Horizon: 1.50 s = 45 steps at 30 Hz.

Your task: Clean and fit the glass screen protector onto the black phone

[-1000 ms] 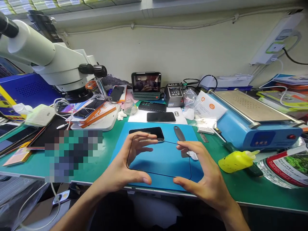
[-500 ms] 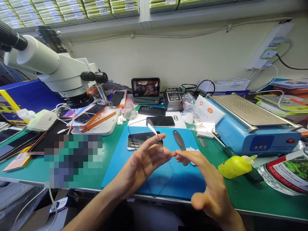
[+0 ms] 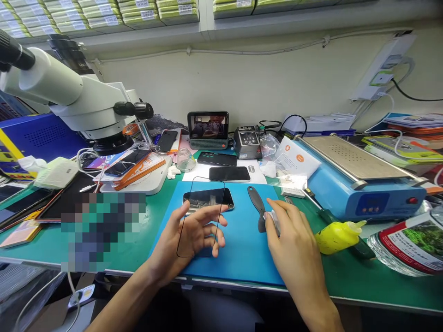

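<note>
A clear phone screen protector with a thin black border is tilted up in my left hand, its edges between the thumb and fingers. Behind its upper end, a phone lies face up on the blue mat. My right hand is lowered at the mat's right side, its fingers closed over a crumpled white wipe that is partly hidden beneath them. Just left of those fingers rests a grey plastic spatula.
A yellow squeeze bottle and a large labelled jar stand at right, before a blue heating plate machine. More phones lie behind the mat. A microscope overhangs the left side; a small screen stands at the back.
My hands have moved apart. The left has turned the screen protector more face-on and lower; the right has come down onto the white wipe beside the spatula.
</note>
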Tool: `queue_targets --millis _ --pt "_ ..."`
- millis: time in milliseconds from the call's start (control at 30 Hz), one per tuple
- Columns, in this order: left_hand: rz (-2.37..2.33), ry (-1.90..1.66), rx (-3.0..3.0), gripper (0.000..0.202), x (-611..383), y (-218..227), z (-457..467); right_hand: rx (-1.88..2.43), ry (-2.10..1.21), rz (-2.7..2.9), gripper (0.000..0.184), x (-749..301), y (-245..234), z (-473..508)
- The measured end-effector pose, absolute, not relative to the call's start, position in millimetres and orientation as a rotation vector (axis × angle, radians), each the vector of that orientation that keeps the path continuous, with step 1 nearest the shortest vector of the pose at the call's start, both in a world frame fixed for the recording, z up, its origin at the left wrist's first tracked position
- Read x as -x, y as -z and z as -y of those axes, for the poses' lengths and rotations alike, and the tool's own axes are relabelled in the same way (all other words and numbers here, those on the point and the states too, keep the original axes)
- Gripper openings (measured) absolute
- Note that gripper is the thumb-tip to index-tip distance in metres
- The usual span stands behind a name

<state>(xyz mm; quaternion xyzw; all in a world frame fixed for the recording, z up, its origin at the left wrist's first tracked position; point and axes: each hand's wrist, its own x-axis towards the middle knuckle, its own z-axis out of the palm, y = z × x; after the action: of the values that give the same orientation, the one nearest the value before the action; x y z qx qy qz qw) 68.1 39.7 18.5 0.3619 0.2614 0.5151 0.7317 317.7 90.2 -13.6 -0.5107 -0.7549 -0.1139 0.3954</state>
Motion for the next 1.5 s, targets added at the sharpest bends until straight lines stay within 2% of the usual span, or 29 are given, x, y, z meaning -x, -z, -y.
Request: queue_targets --millis 233,333,633,767,833,933,1067,1233,1367,1500 --pt "-0.661 -1.162 -0.839 0.087 -73 -4 -34 1.422 0.518 1.984 0.045 -319 14 -83" --pt "-0.677 -1.162 -0.877 0.087 -74 -1 -33 1.433 0.553 2.022 0.042 -324 16 -77" --pt "-0.764 -1.13 -1.045 0.089 -72 2 -27 1.339 0.375 1.912 0.019 -326 13 -66" --pt "-0.917 -1.116 -1.254 0.095 -70 2 -26 1.253 0.148 1.804 0.015 -324 6 -60" --pt "-1.03 -1.119 -1.424 0.09 -69 0 -23 1.246 0.028 1.766 0.016 -326 5 -58" --pt "-1.256 -1.097 -1.726 0.065 -68 -2 -15 1.313 -0.111 1.628 0.019 -329 7 -55" --pt "-1.545 -1.071 -2.101 0.071 -67 3 -7 1.349 -0.163 1.452 0.026 -328 11 -47" --pt "-1.623 -0.933 -2.481 0.064 -62 9 -7 1.283 -0.12 1.53 0.004 -315 13 -30" --pt "-1.638 -0.816 -2.635 0.063 -61 5 -10 1.114 -0.123 1.77 0.019 -294 12 -24" --pt "-1.626 -0.729 -2.672 0.057 -62 2 -13 0.926 -0.14 1.932 0.025 -270 8 -30"
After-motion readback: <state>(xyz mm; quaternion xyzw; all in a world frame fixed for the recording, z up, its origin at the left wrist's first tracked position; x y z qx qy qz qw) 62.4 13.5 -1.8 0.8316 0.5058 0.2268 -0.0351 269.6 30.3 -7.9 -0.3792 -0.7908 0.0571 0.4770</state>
